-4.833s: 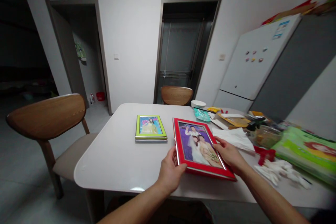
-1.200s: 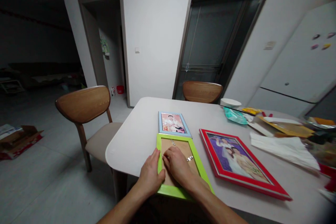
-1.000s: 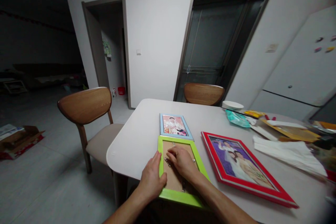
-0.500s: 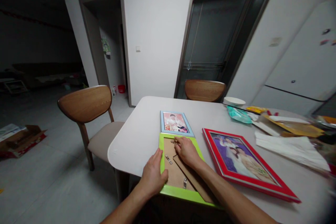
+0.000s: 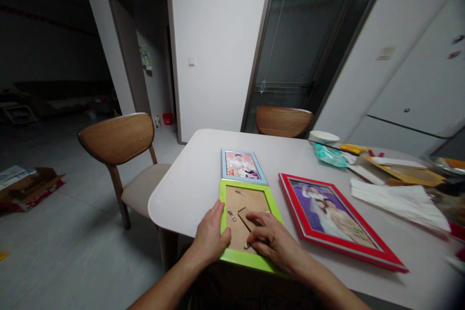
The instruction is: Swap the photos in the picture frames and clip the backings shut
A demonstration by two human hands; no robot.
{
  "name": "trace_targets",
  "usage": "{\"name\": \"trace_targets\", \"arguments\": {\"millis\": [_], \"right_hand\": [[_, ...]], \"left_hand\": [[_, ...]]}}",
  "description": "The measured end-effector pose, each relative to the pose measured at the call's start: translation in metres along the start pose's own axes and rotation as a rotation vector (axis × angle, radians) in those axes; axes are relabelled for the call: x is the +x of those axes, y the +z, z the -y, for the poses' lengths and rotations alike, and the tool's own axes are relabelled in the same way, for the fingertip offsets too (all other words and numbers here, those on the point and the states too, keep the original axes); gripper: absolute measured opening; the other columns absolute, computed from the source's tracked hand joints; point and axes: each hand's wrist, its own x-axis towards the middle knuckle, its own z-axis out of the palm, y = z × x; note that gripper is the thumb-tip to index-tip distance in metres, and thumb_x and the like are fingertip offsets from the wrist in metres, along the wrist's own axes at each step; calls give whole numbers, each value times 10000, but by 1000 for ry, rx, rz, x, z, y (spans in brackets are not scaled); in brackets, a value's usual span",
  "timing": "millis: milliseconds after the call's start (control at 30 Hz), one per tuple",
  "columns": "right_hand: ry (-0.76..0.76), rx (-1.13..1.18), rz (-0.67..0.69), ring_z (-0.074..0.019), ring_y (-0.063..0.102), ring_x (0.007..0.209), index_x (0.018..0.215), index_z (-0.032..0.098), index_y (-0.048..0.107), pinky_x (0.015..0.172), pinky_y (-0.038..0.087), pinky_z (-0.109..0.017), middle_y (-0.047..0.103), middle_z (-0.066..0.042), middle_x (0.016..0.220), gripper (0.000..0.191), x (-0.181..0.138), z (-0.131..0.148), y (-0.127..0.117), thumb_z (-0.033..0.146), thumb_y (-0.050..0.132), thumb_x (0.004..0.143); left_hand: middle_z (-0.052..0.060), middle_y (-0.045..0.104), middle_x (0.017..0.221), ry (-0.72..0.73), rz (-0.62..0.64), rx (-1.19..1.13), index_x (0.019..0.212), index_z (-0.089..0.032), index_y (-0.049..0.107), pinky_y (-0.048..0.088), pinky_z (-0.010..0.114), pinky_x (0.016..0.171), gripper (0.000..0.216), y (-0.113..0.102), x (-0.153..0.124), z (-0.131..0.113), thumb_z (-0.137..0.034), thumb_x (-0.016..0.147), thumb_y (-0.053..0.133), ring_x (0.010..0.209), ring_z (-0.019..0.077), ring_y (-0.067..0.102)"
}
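Observation:
A lime-green picture frame (image 5: pixel 250 261) lies face down at the near table edge, its brown backing board (image 5: pixel 232 235) showing. My left hand (image 5: pixel 209 233) grips the frame's left side, thumb on top and fingers along the outer edge. Over the backing, my right hand (image 5: pixel 274 240) has its fingertips together at a small metal clip (image 5: pixel 247 246) near the lower side. Two more metal clips lie on the board: a left clip (image 5: pixel 231 214) and a top clip (image 5: pixel 240 193). The dark-edged stand flap (image 5: pixel 244 217) is partly hidden by my right hand.
Touching the green frame's far side is a light-blue framed photo (image 5: pixel 240 164). A larger red framed photo (image 5: pixel 301 225) lies to the right. Beyond it are white paper (image 5: pixel 395 203), a teal plastic packet (image 5: pixel 330 155) and a white bowl (image 5: pixel 324 137). A wooden chair (image 5: pixel 119 138) stands left.
My right hand has moved from the top clip down toward me to the lower clip, uncovering the top one. My left hand stays on the frame's left side.

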Motion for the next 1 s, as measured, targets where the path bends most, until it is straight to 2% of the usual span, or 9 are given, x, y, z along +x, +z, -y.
{"name": "trace_targets", "arguments": {"millis": [67,167,267,467,567,667,833,900,1000], "right_hand": [[11,6,-44,-199,397,1084,700,223,658,937,266,-350,493,-63,1125,146,0,-1,3,248,515,689],[70,20,-117,-196,397,1091,897,207,619,921,294,-323,451,-86,1177,246,-2,-5,4,263,494,692],[157,-36,-180,-209,448,1020,1032,171,553,876,331,-327,502,-113,1100,377,-2,-7,4,282,491,677],[205,-69,-222,-200,498,925,1016,145,554,830,354,-305,577,-97,970,418,7,-5,3,196,480,608],[203,-77,-245,-199,506,911,994,157,565,817,364,-306,586,-88,959,398,8,-3,-4,200,480,608],[196,-87,-299,-202,508,900,975,166,568,805,375,-313,587,-82,952,372,10,7,-14,220,493,615],[94,0,-338,-195,512,893,965,194,554,801,391,-320,583,-66,945,318,17,35,-24,279,497,664],[76,39,-346,-191,521,884,996,200,538,784,407,-319,577,-69,974,324,18,35,-26,329,462,709],[187,-13,-364,-208,530,895,1046,194,517,774,414,-337,572,-89,1011,357,15,13,-27,349,428,737]], "left_hand": [[132,349,1299,5,-8,1,1228,-68,345,266,338,994,593,-1,0,-1,-168,657,471,1174,222,338],[111,353,1300,1,-13,-7,1233,-99,340,271,347,992,593,-1,-2,-2,-173,661,475,1172,216,342],[121,351,1300,-3,-7,-14,1237,-84,332,260,343,998,593,0,-2,-1,-179,669,472,1177,219,333],[160,340,1297,-17,3,-40,1223,-31,337,238,341,1008,608,-1,-1,-1,-165,649,485,1187,228,311],[157,373,1273,-32,-73,-106,1200,-36,366,232,337,1009,571,-6,3,-11,-161,658,490,1180,224,317],[133,463,1192,-76,-148,-274,1181,-74,382,312,332,955,528,-10,9,-23,-167,674,496,1101,218,415],[49,610,990,-207,-62,-825,1050,-151,453,463,276,752,355,-19,18,-29,-207,699,472,876,181,577],[43,633,932,-231,-61,-865,988,-147,475,477,280,717,300,-29,19,-22,-255,709,462,838,187,595],[36,649,865,-272,-80,-841,964,-145,481,488,288,670,313,-52,15,-3,-307,696,476,774,193,615]]}}
